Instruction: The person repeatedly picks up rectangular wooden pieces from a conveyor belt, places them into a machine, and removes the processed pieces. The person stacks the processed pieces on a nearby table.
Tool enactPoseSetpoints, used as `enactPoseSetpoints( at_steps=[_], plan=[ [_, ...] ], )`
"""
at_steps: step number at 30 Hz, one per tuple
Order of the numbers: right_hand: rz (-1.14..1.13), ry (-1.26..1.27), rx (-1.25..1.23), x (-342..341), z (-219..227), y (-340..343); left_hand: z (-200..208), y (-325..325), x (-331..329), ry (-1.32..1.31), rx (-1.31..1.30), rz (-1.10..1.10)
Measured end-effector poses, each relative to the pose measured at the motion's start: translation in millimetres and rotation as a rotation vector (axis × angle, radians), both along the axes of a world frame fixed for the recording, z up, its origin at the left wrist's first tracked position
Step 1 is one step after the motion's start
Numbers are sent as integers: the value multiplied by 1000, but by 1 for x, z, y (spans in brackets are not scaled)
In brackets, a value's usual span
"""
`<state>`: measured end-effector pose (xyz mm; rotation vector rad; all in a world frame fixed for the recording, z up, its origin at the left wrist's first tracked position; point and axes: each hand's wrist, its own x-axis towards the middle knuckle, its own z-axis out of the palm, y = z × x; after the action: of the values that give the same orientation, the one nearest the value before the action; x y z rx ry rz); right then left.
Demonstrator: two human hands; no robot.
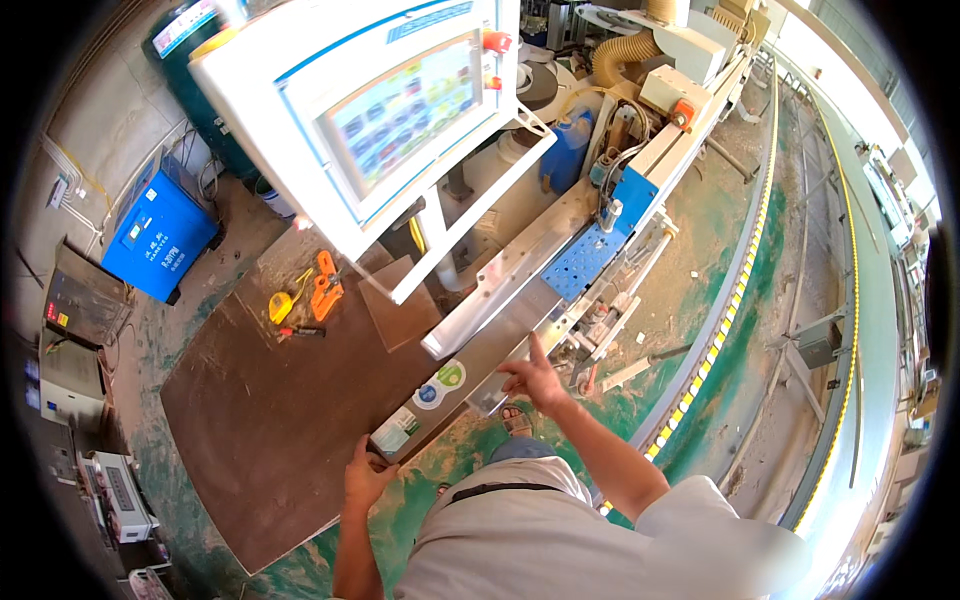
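A long, narrow grey-brown board (478, 352) with round and rectangular stickers lies slantwise along the machine bed. At its near end my left hand (368, 474) grips the corner, fingers and thumb about the edge. My right hand (538, 380) rests at the board's right-hand edge, farther along, its index finger stretched forward and the other fingers apart. Just under that hand is a shiny clear or metal plate (488, 394). Ahead, the board runs toward a blue perforated plate (582, 262) on the machine. A pale metal fence (470, 325) borders the board's left side.
A white control panel with a screen (410, 115) overhangs the bed. On the brown tabletop (270, 420) lie an orange tool (326, 286), a yellow tape measure (282, 306) and red-handled pliers (302, 331). A blue machine (160, 235) stands left. A yellow-edged conveyor rail (715, 350) curves along the right.
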<state>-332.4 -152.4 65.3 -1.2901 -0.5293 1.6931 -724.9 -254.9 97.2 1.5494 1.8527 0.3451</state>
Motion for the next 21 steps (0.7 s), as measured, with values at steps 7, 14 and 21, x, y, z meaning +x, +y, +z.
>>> enactPoseSetpoints(
  at_steps=[7,14,21],
  plan=[
    [21,18,69,15,-18,20,1,20,24,4,-27,0],
    [25,19,61,95,-12,69,5,64,106,72,-15,-28],
    [9,-19,77,159,-6,111,0,101,164,123,17,-52]
  ],
)
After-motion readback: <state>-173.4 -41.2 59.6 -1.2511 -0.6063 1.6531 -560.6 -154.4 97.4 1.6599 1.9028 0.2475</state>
